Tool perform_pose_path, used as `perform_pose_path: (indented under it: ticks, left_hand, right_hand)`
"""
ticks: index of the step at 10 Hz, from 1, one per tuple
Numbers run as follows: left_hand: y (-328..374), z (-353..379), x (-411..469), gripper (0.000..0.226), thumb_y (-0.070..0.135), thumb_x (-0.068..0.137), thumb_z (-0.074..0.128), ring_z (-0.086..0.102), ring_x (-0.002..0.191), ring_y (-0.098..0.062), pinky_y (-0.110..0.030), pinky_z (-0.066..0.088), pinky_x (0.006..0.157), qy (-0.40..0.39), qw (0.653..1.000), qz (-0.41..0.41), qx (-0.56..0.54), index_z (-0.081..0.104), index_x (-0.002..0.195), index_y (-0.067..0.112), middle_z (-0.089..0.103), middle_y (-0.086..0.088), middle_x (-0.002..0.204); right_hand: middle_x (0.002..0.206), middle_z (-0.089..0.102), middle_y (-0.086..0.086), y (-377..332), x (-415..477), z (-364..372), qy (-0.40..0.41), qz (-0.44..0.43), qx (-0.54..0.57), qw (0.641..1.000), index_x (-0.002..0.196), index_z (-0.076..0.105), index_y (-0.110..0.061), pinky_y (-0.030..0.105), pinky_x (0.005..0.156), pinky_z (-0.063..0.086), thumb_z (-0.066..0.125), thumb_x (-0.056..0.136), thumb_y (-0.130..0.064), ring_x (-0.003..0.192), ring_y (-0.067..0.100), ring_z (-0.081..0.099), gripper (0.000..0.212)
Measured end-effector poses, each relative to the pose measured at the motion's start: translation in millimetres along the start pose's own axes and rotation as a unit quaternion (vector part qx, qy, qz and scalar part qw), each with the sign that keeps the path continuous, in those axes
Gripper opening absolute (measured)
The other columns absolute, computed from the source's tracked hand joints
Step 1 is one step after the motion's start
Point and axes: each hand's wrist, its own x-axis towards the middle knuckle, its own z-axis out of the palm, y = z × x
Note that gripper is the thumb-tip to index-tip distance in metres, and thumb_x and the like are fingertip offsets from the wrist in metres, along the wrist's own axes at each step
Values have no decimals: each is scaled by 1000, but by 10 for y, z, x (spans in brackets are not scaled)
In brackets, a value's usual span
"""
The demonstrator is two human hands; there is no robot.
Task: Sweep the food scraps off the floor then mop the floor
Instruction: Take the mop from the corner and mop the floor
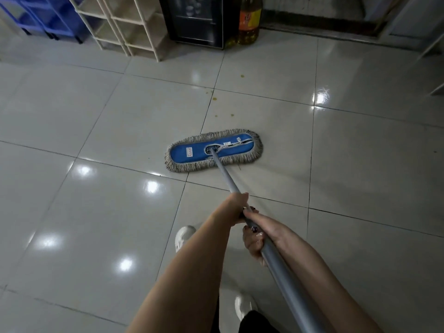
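Note:
A flat blue mop head (192,153) with a grey fringe lies on the glossy tiled floor (108,212) in the middle of the view. Its grey metal handle (225,175) runs down and to the right toward me. My left hand (236,206) grips the handle higher up, and my right hand (255,236) grips it just below, both closed around it. A few small yellowish spots (214,99) mark the tiles just beyond the mop head.
Along the far wall stand blue plastic crates (45,18), cream shelving racks (125,25), a black cabinet (199,20) and a large bottle of yellow oil (249,20). A door threshold (324,27) lies at the back right. My white shoes (183,236) show below my arms.

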Motion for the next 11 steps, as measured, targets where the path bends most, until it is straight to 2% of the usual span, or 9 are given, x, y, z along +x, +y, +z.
perform_pose_path:
  ticks: [1,2,3,4,5,7,9,11]
  left_hand:
    - [392,-328,276,32,24,100,39,49,58,-16,-27,46,55,-39,996,43,74,40,70,12,47,-4,71]
    - [749,-648,539,32,23,100,39,49,56,-16,-26,46,52,-36,993,66,91,40,69,14,46,-3,70]
    - [1296,-1059,798,24,24,99,42,58,39,-16,-20,46,38,-38,995,32,92,43,83,6,50,-7,72]
    - [1748,-1395,941,26,27,99,43,56,29,-12,-17,43,31,-36,993,12,109,38,103,2,53,-10,70]
    - [2141,-1621,1038,24,27,100,42,57,39,-15,-16,43,32,-44,992,10,118,37,103,4,52,-9,68]
    - [2165,-1836,1060,26,31,99,42,58,34,-12,-16,42,32,-54,987,-11,148,39,105,6,54,-8,68]
    - [1950,-1915,890,27,31,100,40,55,29,-8,-16,44,35,-53,982,4,179,38,109,5,55,-7,65]
    - [1413,-1912,606,26,28,101,40,56,30,-11,-17,45,33,-69,981,-10,180,33,111,5,52,-9,71]
  right_hand:
    - [29,29,-2,-294,194,334,10,-9,11,1000,41,39,-12,9,24,24,51,93,-43,18,5,29,62]
    - [30,32,-2,-638,422,753,25,-11,35,999,54,35,-13,8,24,23,51,93,-43,18,5,30,52]
    - [30,36,-1,-1015,697,1258,33,-17,57,998,60,37,-12,8,24,22,51,93,-44,18,4,31,48]
    - [32,37,-1,-1385,924,1713,47,-34,72,996,65,38,-12,9,24,24,51,94,-42,19,4,32,44]
    - [34,37,0,-1670,1067,2025,56,-35,82,994,65,40,-12,9,25,25,54,92,-43,20,5,32,44]
    - [36,46,2,-1626,1235,2206,88,-17,106,990,69,44,-11,8,29,30,59,87,-50,21,7,37,46]
    - [39,48,2,-1285,1222,2218,58,-23,139,988,66,47,-9,11,28,31,61,85,-52,23,8,41,49]
    - [34,45,0,-701,1025,2145,36,-18,138,990,64,41,-11,10,26,29,46,89,-62,21,6,38,57]
